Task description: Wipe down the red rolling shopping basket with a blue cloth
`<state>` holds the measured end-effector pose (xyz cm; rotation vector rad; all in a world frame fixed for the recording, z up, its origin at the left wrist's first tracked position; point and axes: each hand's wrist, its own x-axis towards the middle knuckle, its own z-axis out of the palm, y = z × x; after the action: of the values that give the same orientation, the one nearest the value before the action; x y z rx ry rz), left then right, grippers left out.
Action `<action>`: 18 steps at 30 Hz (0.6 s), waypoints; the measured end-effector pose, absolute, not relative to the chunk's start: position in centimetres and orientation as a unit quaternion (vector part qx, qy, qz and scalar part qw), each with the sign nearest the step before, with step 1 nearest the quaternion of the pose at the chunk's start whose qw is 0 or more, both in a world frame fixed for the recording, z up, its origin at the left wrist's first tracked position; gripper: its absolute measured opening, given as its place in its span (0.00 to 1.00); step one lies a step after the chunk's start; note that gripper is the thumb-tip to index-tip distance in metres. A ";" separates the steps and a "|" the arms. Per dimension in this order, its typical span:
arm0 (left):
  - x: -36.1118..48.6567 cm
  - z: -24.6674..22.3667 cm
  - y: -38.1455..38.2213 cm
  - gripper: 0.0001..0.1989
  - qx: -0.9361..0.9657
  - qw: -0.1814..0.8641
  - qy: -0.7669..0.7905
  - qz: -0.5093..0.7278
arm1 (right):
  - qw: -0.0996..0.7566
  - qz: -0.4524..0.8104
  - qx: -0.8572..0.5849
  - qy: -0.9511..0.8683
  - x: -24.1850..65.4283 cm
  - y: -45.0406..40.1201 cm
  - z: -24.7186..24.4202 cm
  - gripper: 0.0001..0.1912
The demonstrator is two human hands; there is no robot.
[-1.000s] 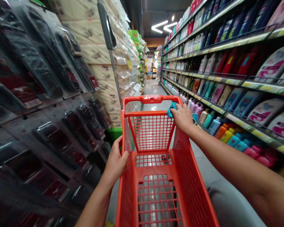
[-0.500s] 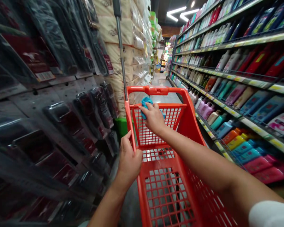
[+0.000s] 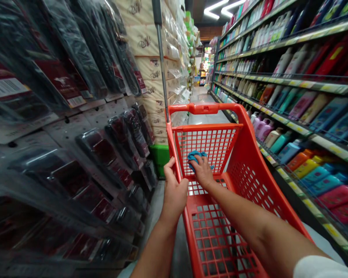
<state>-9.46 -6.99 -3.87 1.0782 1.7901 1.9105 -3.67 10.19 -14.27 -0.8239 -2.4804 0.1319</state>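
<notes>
Because the left hand (image 3: 175, 195) curls shut around the side rim of the red shopping cart (image 3: 171, 148), the cart is held steady, while the right hand (image 3: 202, 172), half closed, presses a blue cloth (image 3: 195, 157) on the far wire wall (image 3: 211, 143) inside.

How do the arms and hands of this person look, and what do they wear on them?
The left hand and the right hand are bare: no gloves, and no ring or watch shows. The left forearm and right forearm are bare too. A white sleeve shows on the right arm at the bottom edge of the view; no sleeve of the left arm is in view.
</notes>
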 end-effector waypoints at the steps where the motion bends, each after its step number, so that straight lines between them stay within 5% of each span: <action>1: -9.5 -3.8 -6.9 0.33 0.369 0.168 0.619 0.673 | 0.231 0.070 -0.306 -0.921 -3.3 9.5 -15.2 0.19; 6: -9.7 -3.5 -7.0 0.33 0.349 0.196 0.602 0.691 | 0.166 0.119 -0.312 -0.928 -2.0 7.6 -17.5 0.17; 14: -9.5 -3.0 -7.4 0.33 0.347 0.207 0.621 0.672 | 0.361 0.096 -0.308 -0.875 -8.1 10.6 -4.7 0.24; 18: -9.4 -3.0 -7.4 0.34 0.352 0.202 0.622 0.669 | 0.322 0.076 -0.259 -0.907 -7.7 10.2 -5.9 0.20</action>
<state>-9.45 -7.45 -3.00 0.9820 1.7378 1.8683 -7.73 10.23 -5.88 -0.6801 -2.3823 0.1987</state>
